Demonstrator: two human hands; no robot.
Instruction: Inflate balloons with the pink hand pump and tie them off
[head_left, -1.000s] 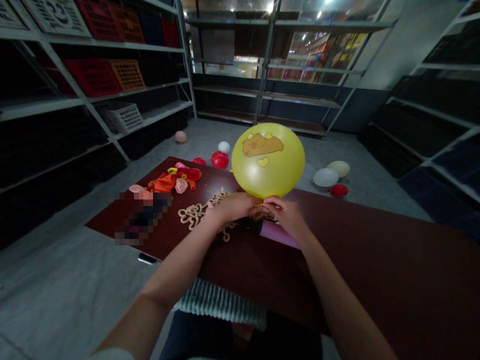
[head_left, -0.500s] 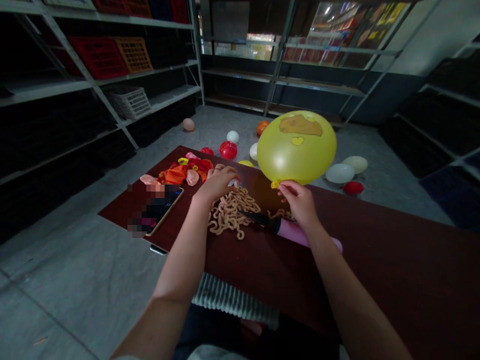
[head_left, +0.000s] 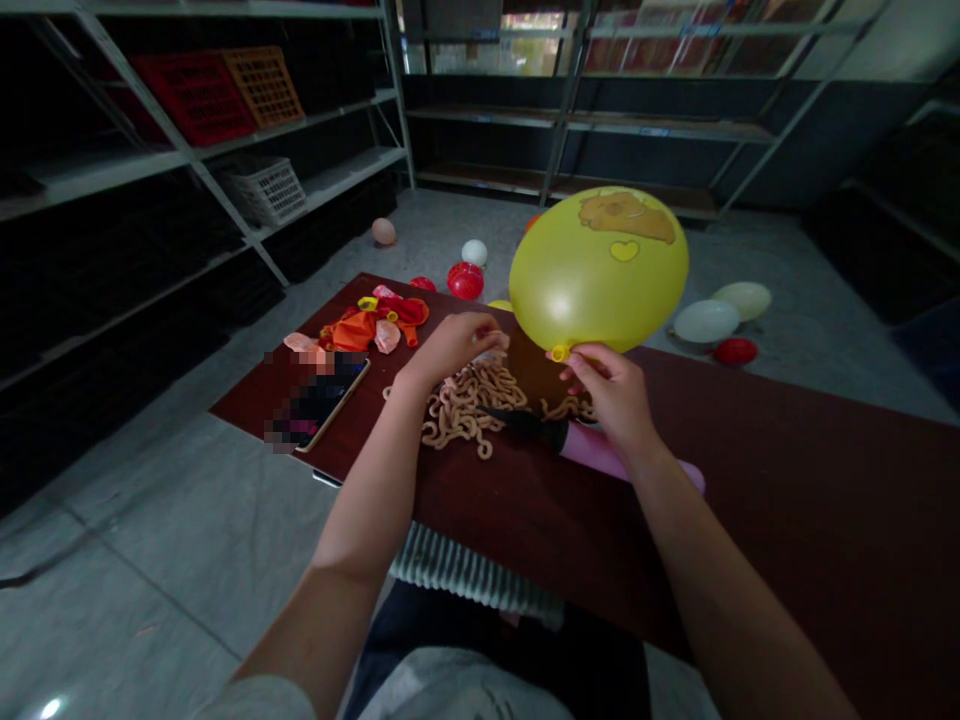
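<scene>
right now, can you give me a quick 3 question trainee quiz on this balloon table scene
1. True or false: the right hand pinches the neck of the yellow balloon.
2. What is the left hand over? A) the phone B) the pile of beige clips C) the pink pump
3. Fill in: the uninflated balloons lie on the ____.

Key: 1 true; 2 B; 3 table
</scene>
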